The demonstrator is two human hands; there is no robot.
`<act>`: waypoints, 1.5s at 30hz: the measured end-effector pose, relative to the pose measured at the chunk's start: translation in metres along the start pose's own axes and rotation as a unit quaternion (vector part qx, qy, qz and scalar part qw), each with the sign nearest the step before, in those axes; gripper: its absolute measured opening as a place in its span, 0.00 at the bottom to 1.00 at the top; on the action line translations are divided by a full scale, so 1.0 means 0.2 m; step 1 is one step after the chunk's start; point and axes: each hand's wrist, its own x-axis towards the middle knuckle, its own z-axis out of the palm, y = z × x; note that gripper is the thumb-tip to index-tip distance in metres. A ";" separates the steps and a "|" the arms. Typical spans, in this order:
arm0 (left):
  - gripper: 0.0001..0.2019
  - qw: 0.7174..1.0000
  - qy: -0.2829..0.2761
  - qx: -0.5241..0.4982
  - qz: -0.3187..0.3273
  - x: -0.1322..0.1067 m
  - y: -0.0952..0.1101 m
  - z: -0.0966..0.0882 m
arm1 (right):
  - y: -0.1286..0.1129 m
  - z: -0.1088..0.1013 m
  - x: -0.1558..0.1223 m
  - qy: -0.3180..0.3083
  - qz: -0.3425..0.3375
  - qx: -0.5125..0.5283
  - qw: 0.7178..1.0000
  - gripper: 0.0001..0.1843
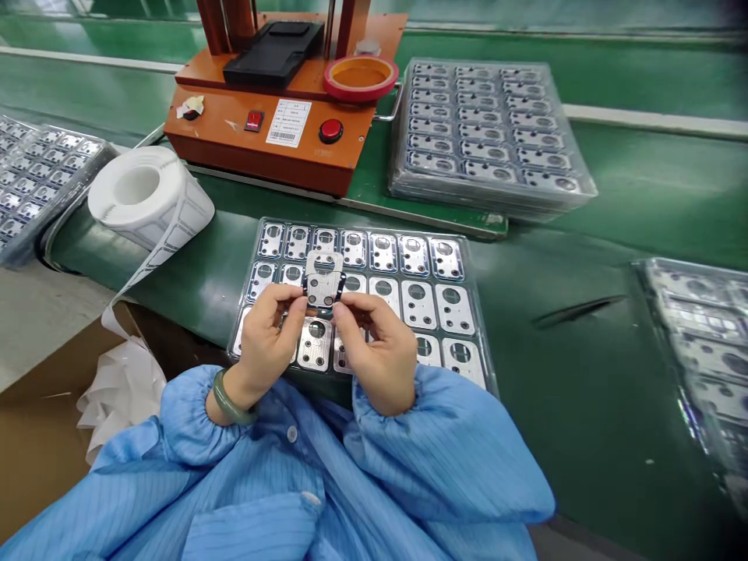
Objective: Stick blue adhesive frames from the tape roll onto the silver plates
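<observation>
Both my hands pinch one small metal plate (325, 289) with a round hole, held just above a clear tray (478, 327) of several like plates. My left hand (269, 331), with a green bangle on the wrist, grips the plate's left edge. My right hand (377, 351) grips its right edge. A pale translucent film piece (324, 263) sticks up from the plate's top. Blue sleeves cover both my arms.
An orange press machine (280, 117) with a red button (330, 130) stands behind the tray. A white label roll (143, 195) trails a strip to the left. Stacked trays (491, 132) lie at right rear, more at far left (35, 179) and far right (695, 343). Black tweezers (576, 310) rest on the green belt.
</observation>
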 end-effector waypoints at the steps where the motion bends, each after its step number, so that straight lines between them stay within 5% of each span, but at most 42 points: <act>1: 0.04 1.000 0.001 -0.001 0.001 0.00 0.00 0.00 | 0.00 0.00 0.00 0.002 -0.002 -0.002 1.000 0.04; 11: 0.05 1.000 0.000 0.012 0.013 -0.02 0.00 0.00 | 0.02 0.01 -0.01 0.010 -0.006 -0.018 1.000 0.04; 26: 0.07 0.999 0.021 0.005 0.039 -0.01 0.01 0.00 | 0.01 0.02 -0.02 0.014 -0.103 -0.071 0.992 0.08; 33: 0.24 0.998 0.026 -0.053 0.036 0.01 0.03 0.02 | -0.01 0.02 -0.01 0.024 -0.100 -0.082 0.991 0.06; 45: 0.11 0.994 0.003 -0.103 -0.044 0.02 0.05 -0.01 | 0.00 0.02 -0.02 0.018 -0.111 -0.076 0.991 0.07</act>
